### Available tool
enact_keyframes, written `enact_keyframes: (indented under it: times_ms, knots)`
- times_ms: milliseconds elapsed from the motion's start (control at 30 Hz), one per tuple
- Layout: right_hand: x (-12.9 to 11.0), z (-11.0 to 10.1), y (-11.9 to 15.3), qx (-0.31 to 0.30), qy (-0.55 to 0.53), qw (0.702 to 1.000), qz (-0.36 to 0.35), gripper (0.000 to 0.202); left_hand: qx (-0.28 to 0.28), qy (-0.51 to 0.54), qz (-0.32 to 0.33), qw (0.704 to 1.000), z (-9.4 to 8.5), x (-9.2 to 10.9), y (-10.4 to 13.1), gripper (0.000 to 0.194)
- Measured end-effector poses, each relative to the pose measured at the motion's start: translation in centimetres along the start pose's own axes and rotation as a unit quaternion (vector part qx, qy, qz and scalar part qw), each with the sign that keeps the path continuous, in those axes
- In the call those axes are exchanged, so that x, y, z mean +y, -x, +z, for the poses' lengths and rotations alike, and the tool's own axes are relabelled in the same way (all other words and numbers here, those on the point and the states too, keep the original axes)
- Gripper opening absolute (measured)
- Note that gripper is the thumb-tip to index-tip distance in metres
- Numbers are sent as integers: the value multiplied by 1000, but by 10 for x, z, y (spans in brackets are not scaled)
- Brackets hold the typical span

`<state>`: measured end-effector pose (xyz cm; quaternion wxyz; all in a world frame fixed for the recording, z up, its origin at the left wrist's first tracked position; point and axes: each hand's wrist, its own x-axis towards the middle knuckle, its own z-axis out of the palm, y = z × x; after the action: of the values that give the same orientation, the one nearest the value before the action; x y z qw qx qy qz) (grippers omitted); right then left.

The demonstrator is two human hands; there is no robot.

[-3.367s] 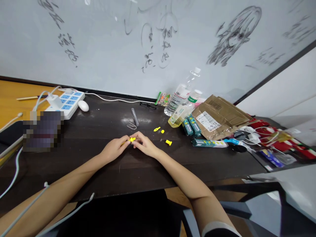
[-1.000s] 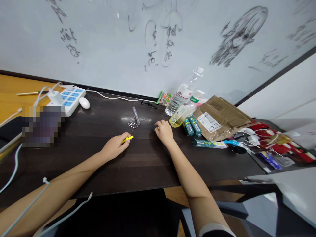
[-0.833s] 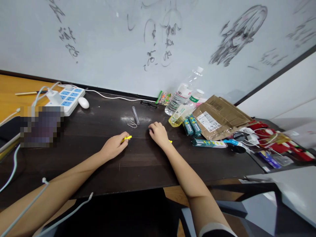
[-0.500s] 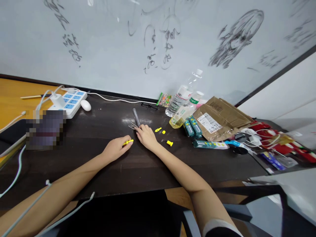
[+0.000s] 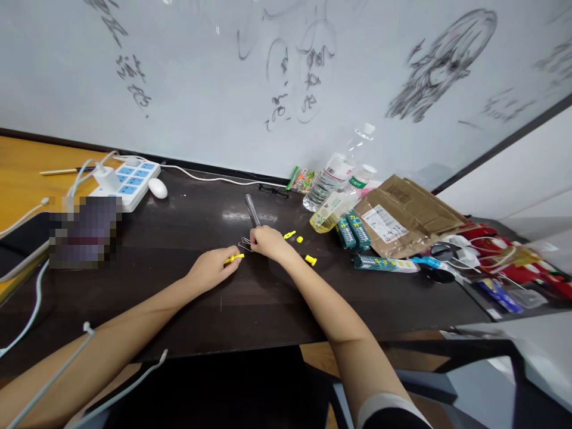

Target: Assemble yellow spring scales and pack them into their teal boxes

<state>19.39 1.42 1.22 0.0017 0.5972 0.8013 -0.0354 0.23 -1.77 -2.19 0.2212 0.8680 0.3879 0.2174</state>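
Observation:
My left hand (image 5: 209,268) rests on the dark desk, closed on a small yellow plastic part (image 5: 235,258) whose end pokes out past the fingertips. Just to its right, my right hand (image 5: 270,242) is closed with a thin bent metal wire piece (image 5: 244,243) at its fingertips. The fingers partly hide the wire's near end. Beyond the knuckles lies a clear grey tube (image 5: 252,210), its lower end close to the hand. Right of the hand are a slim yellow piece (image 5: 290,235), a small round yellow piece (image 5: 300,239) and a yellow cylindrical piece (image 5: 311,260).
A power strip (image 5: 136,186) and a white mouse (image 5: 158,188) are at the left. At the back stand a water bottle (image 5: 326,182) and a bottle of yellow liquid (image 5: 326,217), near green boxes (image 5: 356,229) and a cardboard parcel (image 5: 402,208). Glasses (image 5: 274,191) lie by the whiteboard.
My right hand has drawn back towards me with the wire piece, and its fingers have curled in. My left hand stays put with the yellow part. The view has shifted slightly.

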Motion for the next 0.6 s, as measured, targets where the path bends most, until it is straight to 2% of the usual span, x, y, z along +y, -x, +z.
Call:
enact_keyframes:
  times_ms: [133, 233, 333, 400, 433, 533, 600]
  knots:
    - [4, -6, 5, -45, -24, 999, -13, 5, -1, -1, 3, 1000, 1, 0, 0, 24]
    - [5, -7, 4, -20, -71, 996, -39, 3, 8, -1, -5, 1000, -1, 0, 1, 24]
    - [7, -4, 7, 7, -205, 976, -68, 4, 16, 7, -17, 1000, -4, 1, 0, 24]
    - [7, 1, 13, -25, -356, 930, -93, 5, 33, 24, -34, 999, -5, 2, 0, 24]
    - [6, 4, 17, -59, -438, 891, -103, 7, 47, 38, -43, 997, -6, 3, 0, 24]
    - [0, 21, 30, -167, -633, 748, -109, 19, 73, 105, -38, 991, -7, 7, 0, 29]
    - [-6, 31, 37, -195, -706, 675, -94, 26, 72, 146, -17, 987, -8, 11, 0, 27]
